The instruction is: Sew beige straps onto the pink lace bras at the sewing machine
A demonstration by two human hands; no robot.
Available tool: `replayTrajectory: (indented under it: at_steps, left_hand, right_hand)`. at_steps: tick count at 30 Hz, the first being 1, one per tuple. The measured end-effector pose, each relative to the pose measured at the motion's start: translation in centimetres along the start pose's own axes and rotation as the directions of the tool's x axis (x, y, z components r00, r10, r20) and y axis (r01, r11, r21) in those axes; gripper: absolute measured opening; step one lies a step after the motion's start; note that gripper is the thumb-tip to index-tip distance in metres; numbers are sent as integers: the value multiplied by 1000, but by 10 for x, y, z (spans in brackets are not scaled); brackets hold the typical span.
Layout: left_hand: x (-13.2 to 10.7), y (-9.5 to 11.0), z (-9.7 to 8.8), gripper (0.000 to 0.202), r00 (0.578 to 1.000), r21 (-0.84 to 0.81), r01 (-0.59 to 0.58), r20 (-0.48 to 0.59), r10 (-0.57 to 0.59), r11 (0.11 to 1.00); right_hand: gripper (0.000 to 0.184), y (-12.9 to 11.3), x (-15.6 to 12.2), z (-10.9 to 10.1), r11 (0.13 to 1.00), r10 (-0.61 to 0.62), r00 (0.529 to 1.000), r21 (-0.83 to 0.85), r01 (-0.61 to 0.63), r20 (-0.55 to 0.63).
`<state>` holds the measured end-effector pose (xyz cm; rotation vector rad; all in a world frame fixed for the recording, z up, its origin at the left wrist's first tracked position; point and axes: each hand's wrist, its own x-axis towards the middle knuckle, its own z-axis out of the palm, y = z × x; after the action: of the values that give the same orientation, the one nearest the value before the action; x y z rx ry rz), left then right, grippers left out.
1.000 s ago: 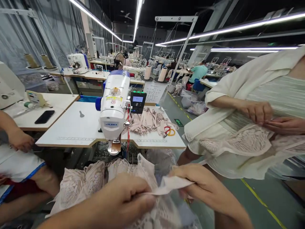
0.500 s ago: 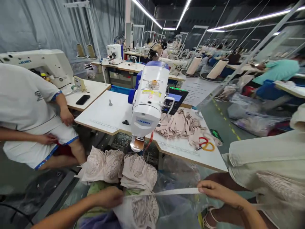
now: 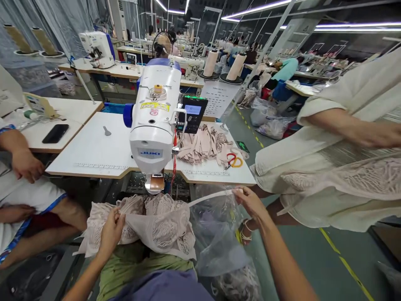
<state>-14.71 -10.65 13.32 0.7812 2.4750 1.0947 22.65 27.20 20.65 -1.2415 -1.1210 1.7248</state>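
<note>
A beige lace-patterned bra (image 3: 163, 234) hangs spread between my hands, low over the lap. Its left edge is pinched in the closed fingers of my left hand (image 3: 112, 229). My right hand (image 3: 250, 204) is closed on the far end of the bra's narrow pale strap (image 3: 208, 197), which is drawn out to the right. Behind it lie more beige bras (image 3: 100, 221), partly covered by the held one. Just beyond them is the arm end of a white JUKI sewing machine (image 3: 153, 138), apart from both hands.
Beige fabric strips (image 3: 202, 144) and red-and-orange scissors (image 3: 234, 160) lie on the machine table (image 3: 87, 142). A clear plastic bag (image 3: 216, 238) hangs below its front edge. One person (image 3: 34, 200) sits at the left; another in pale clothes (image 3: 282, 167) stands close at the right, holding lace garments.
Both hands have risen toward the machine, lifting the bra and its strap. The view has turned right, so the standing person's arm and lace garments show more.
</note>
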Motion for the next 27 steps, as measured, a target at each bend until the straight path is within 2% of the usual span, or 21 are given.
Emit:
replayTrajectory:
  at_steps: [1,3,6,8,10,12,13,15,16,18,20,22,24,27]
  left_hand:
    - [-1,1,5,54,999,24,13,-53,-11,1000]
    - [-1,7,11,50,994,83,24,-106,-15,996]
    - [0,22,10,41,989,90,-72,-118,83,993]
    - [0,39,3,35,975,52,-212,-52,215,976]
    - [-2,60,-8,32,943,5,-330,59,329,944]
    - [-5,81,-16,32,907,-25,-392,158,391,920]
    - [-5,91,-19,32,891,-37,-408,203,407,912]
    - [-7,108,-24,31,852,-61,-434,296,432,899]
    - [-7,116,-25,31,827,-72,-451,342,447,890]
    - [-10,130,-28,32,766,-98,-496,418,488,863]
    - [-12,140,-29,37,711,-121,-542,461,530,832]
    - [-12,145,-27,43,678,-131,-570,483,555,811]
    - [-10,145,-22,46,670,-119,-574,499,549,810]
    - [-4,141,-14,34,687,-99,-546,515,512,832]
  right_hand:
    - [48,7,-2,13,991,-55,996,115,63,-76]
    - [54,20,-8,41,955,-131,979,244,167,-158]
    - [57,37,-24,84,928,-175,975,307,210,-139]
    - [54,49,-42,111,938,-143,988,310,154,-58]
    - [44,60,-66,134,970,-96,990,232,71,101]
    - [30,67,-90,152,995,-101,941,32,96,323]
    - [23,68,-101,159,982,-120,892,-83,172,436]
    - [13,67,-117,171,893,-149,771,-251,374,619]
    - [10,66,-122,176,846,-155,726,-289,448,670]
    - [8,63,-129,184,778,-158,666,-324,538,729]
    - [6,61,-133,189,740,-164,638,-334,583,752]
    - [3,61,-135,191,718,-167,626,-342,607,762]
    - [2,63,-133,193,707,-160,616,-346,617,771]
    - [4,69,-129,195,697,-132,613,-366,616,779]
